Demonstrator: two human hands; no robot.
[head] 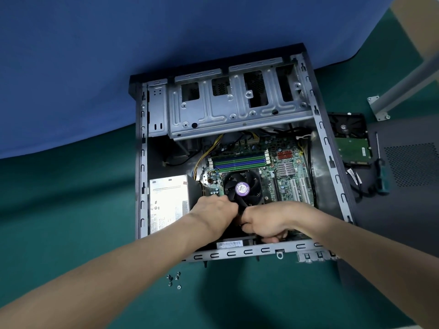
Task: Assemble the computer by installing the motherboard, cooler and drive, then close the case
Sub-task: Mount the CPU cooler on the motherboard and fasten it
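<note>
Two hands down inside the open case, flat on its side on the green bench, as seen from the head camera. Left hand at the near edge of the cooler, fingers curled against the black fan frame, grip closed on that edge. Right hand touching the left, knuckles up, fingers and thumb curled tight by the case's near wall; inside of that grip hidden, so cannot tell what, if anything, held. Motherboard lying on the case floor, toward its right half, cooler seated on top with a purple sticker at the hub. Power supply in the case's near-left corner; grey metal drive cage across its far end. Drive outside the case, just beside its right wall, circuit side up, at the edge of the dark side panel. Screwdriver with green handle on that panel, farther right of the case than the drive. Small cluster of loose screws on the bench just off the case's near wall. Blue cloth beyond the case's far end.
</note>
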